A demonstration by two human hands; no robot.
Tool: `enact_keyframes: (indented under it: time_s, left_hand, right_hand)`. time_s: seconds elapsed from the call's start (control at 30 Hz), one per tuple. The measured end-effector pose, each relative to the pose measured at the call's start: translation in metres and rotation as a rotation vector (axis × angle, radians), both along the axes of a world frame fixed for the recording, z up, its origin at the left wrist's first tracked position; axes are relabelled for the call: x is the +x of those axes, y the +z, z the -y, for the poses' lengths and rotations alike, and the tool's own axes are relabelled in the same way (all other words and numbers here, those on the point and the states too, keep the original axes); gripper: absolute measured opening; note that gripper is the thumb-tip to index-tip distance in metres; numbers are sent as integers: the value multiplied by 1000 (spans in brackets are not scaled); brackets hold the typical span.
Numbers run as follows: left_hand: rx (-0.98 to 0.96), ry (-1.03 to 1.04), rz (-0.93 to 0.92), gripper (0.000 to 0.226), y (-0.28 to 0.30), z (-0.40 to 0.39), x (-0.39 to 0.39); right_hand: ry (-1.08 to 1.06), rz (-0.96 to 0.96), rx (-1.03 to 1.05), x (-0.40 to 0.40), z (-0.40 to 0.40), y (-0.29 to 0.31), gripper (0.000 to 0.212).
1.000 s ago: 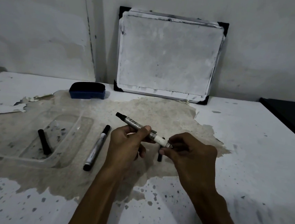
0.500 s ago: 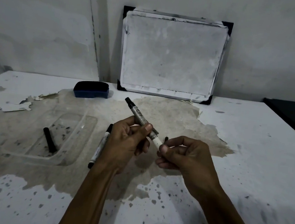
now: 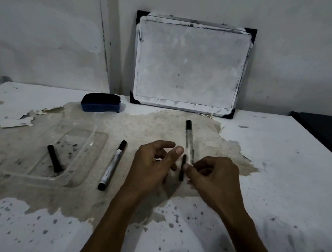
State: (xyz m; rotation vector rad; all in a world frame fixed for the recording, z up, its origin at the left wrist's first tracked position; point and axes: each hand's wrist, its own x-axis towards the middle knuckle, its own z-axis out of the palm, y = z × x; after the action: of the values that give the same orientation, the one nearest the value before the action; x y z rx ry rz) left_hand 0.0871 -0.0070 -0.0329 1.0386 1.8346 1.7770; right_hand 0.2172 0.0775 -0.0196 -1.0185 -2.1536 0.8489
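Right hand (image 3: pixel 213 176) pinched marker (image 3: pixel 189 146) by near end, tip pointing away from you. Left hand (image 3: pixel 153 165) loose beside it, holding nothing. Stick (image 3: pixel 181 170) between your hands; held or lying, cannot tell. Judged midway: other stick (image 3: pixel 53 159) in tray (image 3: pixel 86 159), second marker (image 3: pixel 113 166) not handled.

We count two markers (image 3: pixel 189 146) (image 3: pixel 112 166), two short black pieces (image 3: pixel 54 158) (image 3: pixel 182 167), one clear tray (image 3: pixel 82 152), one blue eraser (image 3: pixel 101 103), one whiteboard (image 3: pixel 190 63)
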Motion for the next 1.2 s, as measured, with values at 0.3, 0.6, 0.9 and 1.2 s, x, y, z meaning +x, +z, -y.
enact_keyframes:
  time_s: [0.3, 0.6, 0.9, 1.2]
  left_hand:
    - [-40, 185, -40, 17, -2, 7, -13]
    - [-93, 468, -311, 12, 4, 20, -19]
    - [-762, 639, -389, 37, -8, 29, -30]
    - [-489, 585, -153, 27, -2, 30, -32]
  right_hand:
    - [-328, 317, 106, 14, -32, -26, 31]
    - [-314, 318, -3, 14, -28, -20, 47]
    - [-311, 345, 108, 15, -10, 3, 44]
    - [-110, 14, 131, 4, -3, -3, 30]
